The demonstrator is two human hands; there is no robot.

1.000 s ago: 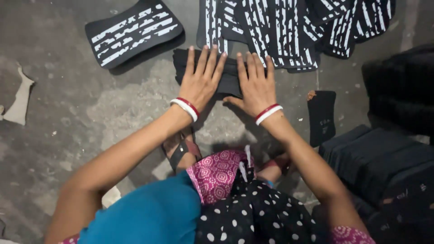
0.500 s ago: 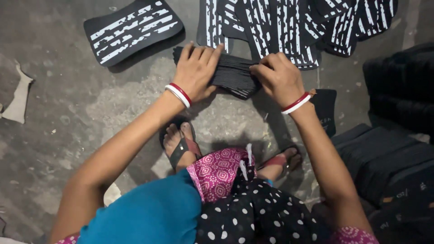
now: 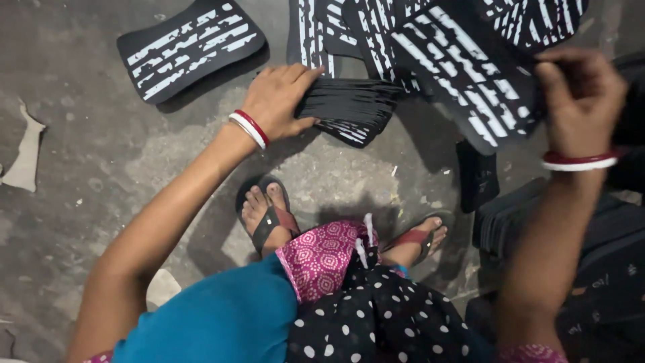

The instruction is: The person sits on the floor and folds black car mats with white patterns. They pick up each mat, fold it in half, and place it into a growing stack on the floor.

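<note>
Grey concrete floor (image 3: 87,175), rough and stained, fills the scene under a person crouching in two sandals, one on each foot. The left hand (image 3: 279,101) lies palm down with fingers spread and curled over the near end of a fanned stack of black sheets (image 3: 349,111), pressing it to the floor; the sheets in the stack are too thin and close to count. The right hand (image 3: 581,97) is raised off the floor and blurred, its fingers pinched shut on the edge of a single black sheet with white stripes (image 3: 463,77), which hangs tilted in the air above the floor, just right of the stack. Each wrist carries a red and white bangle, two in all.

One separate striped sheet (image 3: 188,47) lies flat by itself at the upper left, well apart from the stack. More striped sheets overlap in a heap (image 3: 349,27) along the top edge, at least four, though the exact number cannot be told. One small dark piece (image 3: 477,178) lies on the floor below the lifted sheet. A pile of dark slabs (image 3: 591,235) stands at the right. One pale scrap (image 3: 27,154) lies at the far left.
</note>
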